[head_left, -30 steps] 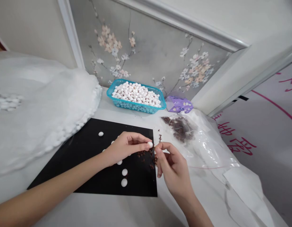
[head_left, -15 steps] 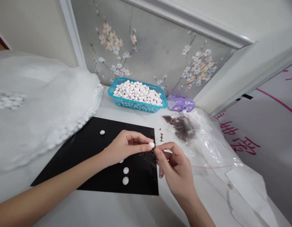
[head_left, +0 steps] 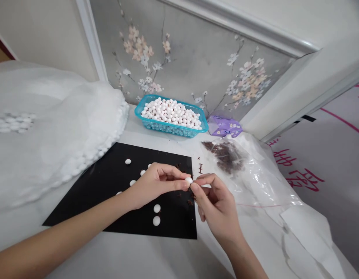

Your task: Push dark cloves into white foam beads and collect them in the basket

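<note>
My left hand (head_left: 156,184) pinches a small white bead (head_left: 188,180) between thumb and forefinger above the right edge of a black sheet (head_left: 109,186). My right hand (head_left: 216,203) meets it from the right, its thumb and forefinger tips closed against the bead; whether they hold a small brown piece I cannot tell. Several loose white beads (head_left: 156,221) lie on the black sheet, and small brown bits (head_left: 191,201) are scattered near its right edge.
A blue basket (head_left: 170,129) full of white beads stands at the back by the flowered wall. A clear plastic bag (head_left: 255,174) with brown pieces (head_left: 227,157) lies to the right, a purple wrapper (head_left: 224,127) behind it. A big white bag (head_left: 48,128) fills the left.
My two hands have come together, so the right fingertips now touch the bead in my left hand. The view has shifted slightly, showing more loose beads on the black sheet.
</note>
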`<action>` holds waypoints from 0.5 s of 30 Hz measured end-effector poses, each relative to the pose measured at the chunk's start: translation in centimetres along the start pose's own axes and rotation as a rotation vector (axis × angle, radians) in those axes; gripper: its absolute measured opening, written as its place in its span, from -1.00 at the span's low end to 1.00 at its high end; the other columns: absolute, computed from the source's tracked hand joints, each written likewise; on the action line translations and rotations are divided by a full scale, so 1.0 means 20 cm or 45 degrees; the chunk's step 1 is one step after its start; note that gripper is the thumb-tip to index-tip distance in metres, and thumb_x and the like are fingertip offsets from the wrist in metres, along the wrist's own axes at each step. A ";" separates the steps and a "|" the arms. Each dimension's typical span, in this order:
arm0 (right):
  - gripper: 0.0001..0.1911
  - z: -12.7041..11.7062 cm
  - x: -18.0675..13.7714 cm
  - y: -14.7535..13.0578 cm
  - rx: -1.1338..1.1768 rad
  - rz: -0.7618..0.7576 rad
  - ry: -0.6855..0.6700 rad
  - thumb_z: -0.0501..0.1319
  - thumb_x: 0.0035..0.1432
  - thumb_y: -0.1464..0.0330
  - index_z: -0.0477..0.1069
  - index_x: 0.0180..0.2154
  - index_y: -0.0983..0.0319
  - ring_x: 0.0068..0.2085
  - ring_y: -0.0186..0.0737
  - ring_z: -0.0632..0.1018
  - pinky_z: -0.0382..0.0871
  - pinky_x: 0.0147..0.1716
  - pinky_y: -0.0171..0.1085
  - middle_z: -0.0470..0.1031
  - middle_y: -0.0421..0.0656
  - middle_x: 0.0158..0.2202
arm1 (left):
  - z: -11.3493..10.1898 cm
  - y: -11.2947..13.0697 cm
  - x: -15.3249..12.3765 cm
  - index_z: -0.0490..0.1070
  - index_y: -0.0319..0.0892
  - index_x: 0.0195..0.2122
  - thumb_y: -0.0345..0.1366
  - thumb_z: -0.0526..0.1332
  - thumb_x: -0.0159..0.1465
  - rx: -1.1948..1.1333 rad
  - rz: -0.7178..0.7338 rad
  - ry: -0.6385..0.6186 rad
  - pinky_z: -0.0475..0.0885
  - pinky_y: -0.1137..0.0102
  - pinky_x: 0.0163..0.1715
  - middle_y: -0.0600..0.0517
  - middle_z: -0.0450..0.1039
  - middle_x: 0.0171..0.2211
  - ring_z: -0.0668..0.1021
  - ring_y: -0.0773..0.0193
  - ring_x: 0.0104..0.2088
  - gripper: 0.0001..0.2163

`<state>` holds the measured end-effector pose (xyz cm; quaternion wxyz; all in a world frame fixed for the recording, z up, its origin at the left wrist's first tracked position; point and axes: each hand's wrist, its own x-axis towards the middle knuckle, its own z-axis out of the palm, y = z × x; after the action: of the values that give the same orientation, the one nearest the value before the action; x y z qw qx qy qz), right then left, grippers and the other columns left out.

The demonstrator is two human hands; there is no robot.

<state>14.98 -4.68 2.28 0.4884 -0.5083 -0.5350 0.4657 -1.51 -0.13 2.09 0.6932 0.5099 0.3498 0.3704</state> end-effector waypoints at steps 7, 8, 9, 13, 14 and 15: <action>-0.75 0.02 0.00 0.01 -0.081 0.071 -0.046 0.20 0.09 0.20 0.22 -0.44 0.21 -0.67 -0.55 0.19 0.07 -0.76 -0.48 0.25 -0.31 -0.51 | -0.07 0.08 0.00 0.52 -0.18 -0.35 -0.27 0.31 0.05 0.399 0.104 -0.117 0.46 0.43 -0.29 0.06 0.57 -0.38 0.57 0.30 -0.35 -0.85; -0.75 0.03 -0.01 0.02 -0.111 0.096 -0.052 0.20 0.09 0.19 0.22 -0.44 0.21 -0.66 -0.53 0.18 0.07 -0.75 -0.47 0.21 -0.33 -0.56 | -0.10 0.10 -0.01 0.52 -0.17 -0.34 -0.25 0.30 0.07 0.536 0.127 -0.126 0.46 0.41 -0.28 0.06 0.56 -0.37 0.57 0.28 -0.34 -0.84; -0.75 0.04 -0.01 0.02 -0.143 0.115 -0.060 0.19 0.09 0.18 0.22 -0.44 0.20 -0.66 -0.51 0.18 0.07 -0.74 -0.47 0.17 -0.35 -0.60 | -0.15 0.13 -0.02 0.51 -0.17 -0.34 -0.22 0.29 0.08 0.689 0.165 -0.089 0.45 0.38 -0.26 0.05 0.56 -0.36 0.56 0.26 -0.32 -0.83; -0.77 0.06 -0.04 0.01 -0.296 0.082 -0.081 0.14 0.12 0.18 0.26 -0.42 0.20 -0.60 -0.44 0.24 0.14 -0.68 -0.45 0.20 -0.31 -0.60 | -0.40 0.16 -0.11 0.45 -0.15 -0.35 -0.15 0.24 0.11 1.236 0.356 0.180 0.31 0.26 -0.01 0.01 0.50 -0.20 0.49 0.18 -0.12 -0.81; -0.78 0.06 -0.05 0.01 -0.345 0.056 -0.087 0.13 0.13 0.19 0.27 -0.41 0.20 -0.58 -0.43 0.26 0.15 -0.66 -0.44 0.23 -0.29 -0.57 | -0.47 0.15 -0.14 0.42 -0.15 -0.33 -0.14 0.23 0.12 1.292 0.339 0.217 0.28 0.24 0.02 0.00 0.48 -0.15 0.47 0.17 -0.09 -0.80; -0.80 0.07 -0.05 0.02 -0.396 0.035 -0.090 0.13 0.14 0.20 0.28 -0.40 0.20 -0.57 -0.42 0.26 0.16 -0.65 -0.44 0.25 -0.28 -0.55 | -0.52 0.13 -0.17 0.40 -0.15 -0.32 -0.12 0.21 0.14 1.318 0.295 0.246 0.27 0.23 0.03 -0.02 0.45 -0.11 0.45 0.15 -0.06 -0.79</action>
<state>13.62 -5.72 1.79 0.3782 -0.5685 -0.6104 0.4014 -12.57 2.24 2.57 0.2705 0.7838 0.4901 0.2688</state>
